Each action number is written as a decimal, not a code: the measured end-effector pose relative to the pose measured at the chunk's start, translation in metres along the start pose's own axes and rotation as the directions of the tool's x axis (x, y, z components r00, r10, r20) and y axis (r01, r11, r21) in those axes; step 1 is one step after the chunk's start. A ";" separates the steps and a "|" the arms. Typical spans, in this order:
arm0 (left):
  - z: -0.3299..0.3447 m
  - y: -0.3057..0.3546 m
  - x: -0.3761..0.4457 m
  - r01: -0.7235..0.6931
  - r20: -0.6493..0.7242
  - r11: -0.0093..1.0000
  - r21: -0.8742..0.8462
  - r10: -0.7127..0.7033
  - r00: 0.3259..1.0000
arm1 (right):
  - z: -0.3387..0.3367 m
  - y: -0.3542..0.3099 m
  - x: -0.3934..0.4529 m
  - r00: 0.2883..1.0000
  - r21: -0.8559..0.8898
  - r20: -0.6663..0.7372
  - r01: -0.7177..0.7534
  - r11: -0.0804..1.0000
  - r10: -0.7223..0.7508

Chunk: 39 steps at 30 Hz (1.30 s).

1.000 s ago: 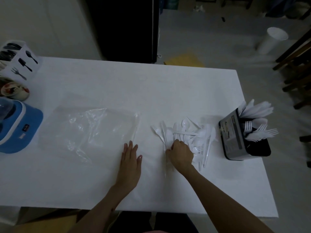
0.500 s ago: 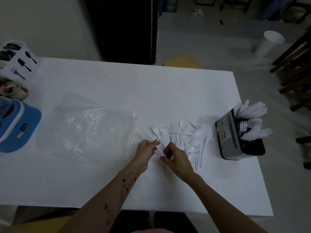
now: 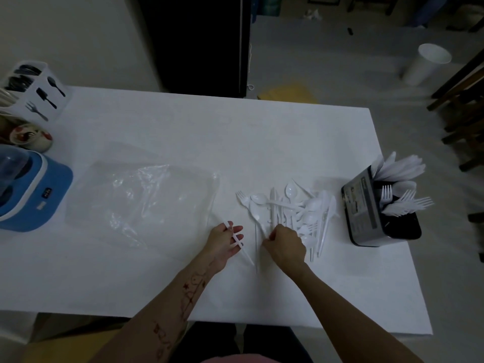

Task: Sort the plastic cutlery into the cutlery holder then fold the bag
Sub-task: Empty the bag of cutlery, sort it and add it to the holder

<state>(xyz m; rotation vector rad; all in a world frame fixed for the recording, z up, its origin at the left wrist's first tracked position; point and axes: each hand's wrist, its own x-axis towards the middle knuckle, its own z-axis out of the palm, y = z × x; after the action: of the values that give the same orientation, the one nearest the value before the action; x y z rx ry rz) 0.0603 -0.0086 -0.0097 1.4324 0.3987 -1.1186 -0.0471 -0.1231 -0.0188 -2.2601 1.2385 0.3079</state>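
Plastic cutlery (image 3: 290,208) heaped loose on the white table (image 3: 183,127), between the flattened clear bag (image 3: 141,197) on the left and the dark cutlery holder (image 3: 377,213) at the right edge, already stocked with white forks and knives. Left hand (image 3: 222,244) just beside the heap, fingers fairly straight with one white piece (image 3: 239,243) held among them. Right hand (image 3: 285,244) curled over the heap's near edge, fingertips pinching a piece there.
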 end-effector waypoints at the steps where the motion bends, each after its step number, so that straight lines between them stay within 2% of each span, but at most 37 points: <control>1: -0.001 -0.001 0.000 0.003 0.008 1.000 0.007 -0.003 1.000 | -0.002 0.001 0.000 1.000 0.010 -0.001 -0.008 1.000 0.008; 9: 0.000 -0.005 -0.001 0.001 0.064 0.999 0.042 -0.004 0.998 | -0.009 0.012 0.000 0.998 0.079 -0.024 0.056 0.995 -0.054; 17: 0.001 -0.004 -0.004 0.015 0.088 1.000 -0.007 -0.014 0.996 | -0.009 0.015 -0.001 0.990 0.409 0.013 0.124 0.904 -0.142; 19: 0.000 -0.003 -0.006 0.020 0.098 0.999 -0.029 -0.017 0.995 | -0.011 0.014 -0.003 0.987 0.446 0.022 0.130 0.886 -0.156; 23: -0.003 -0.004 -0.006 0.027 0.113 0.998 -0.050 -0.021 0.993 | -0.012 0.010 -0.009 0.983 0.563 0.125 0.040 0.826 -0.133; 27: -0.006 -0.004 -0.009 0.034 0.148 0.998 -0.061 -0.024 0.989 | -0.014 0.008 -0.011 0.978 0.660 0.172 -0.024 0.751 -0.119; 32: -0.007 -0.006 -0.011 0.008 0.228 0.996 -0.090 0.012 0.974 | -0.016 0.006 -0.011 0.961 0.679 0.266 -0.132 0.722 -0.075; 37: -0.010 -0.012 -0.008 -0.014 0.155 0.996 -0.087 0.028 0.988 | -0.017 0.005 -0.011 0.940 0.630 0.323 -0.123 0.767 -0.114; 39: -0.013 -0.013 -0.006 -0.014 0.119 0.995 -0.095 0.026 0.993 | -0.014 0.004 -0.010 0.955 0.610 0.282 -0.102 0.786 -0.095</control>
<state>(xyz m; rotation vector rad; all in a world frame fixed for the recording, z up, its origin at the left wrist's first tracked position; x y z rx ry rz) 0.0520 0.0081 -0.0148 1.2773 0.3460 -1.1492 -0.0564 -0.1251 -0.0044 -1.5703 0.9921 0.1926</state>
